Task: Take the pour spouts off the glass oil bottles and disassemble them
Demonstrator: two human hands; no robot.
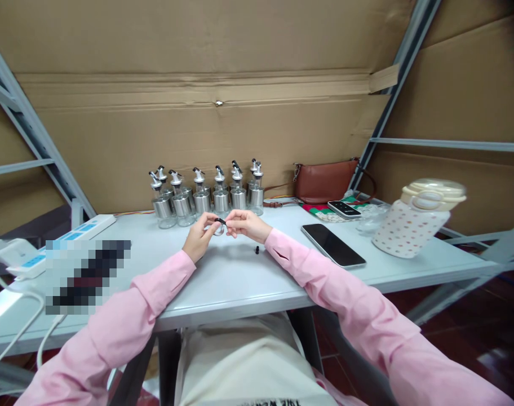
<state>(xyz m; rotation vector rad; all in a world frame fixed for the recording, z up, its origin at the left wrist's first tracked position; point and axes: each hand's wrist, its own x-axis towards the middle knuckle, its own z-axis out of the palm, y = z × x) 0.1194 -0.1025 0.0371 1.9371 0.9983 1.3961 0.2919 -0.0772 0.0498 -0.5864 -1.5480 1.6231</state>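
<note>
Above the middle of the table, my left hand [200,235] and my right hand [247,224] meet at a small black piece [220,221] with a pale, ring-like part below it. Both hands pinch it between thumb and fingers; its exact kind is too small to make out. On the tabletop below my right hand stands a tiny black stopper-like part [257,250]. Just beyond my hands, several glass oil bottles [202,200] with metal sleeves and pour spouts stand in rows.
A phone [333,245] lies right of my right forearm. Behind it are a polka-dot bottle [411,225], a small black-faced device [344,209] and a brown handbag [324,181]. A white power strip [88,230] with cables lies left. Cardboard [198,129] closes off the back.
</note>
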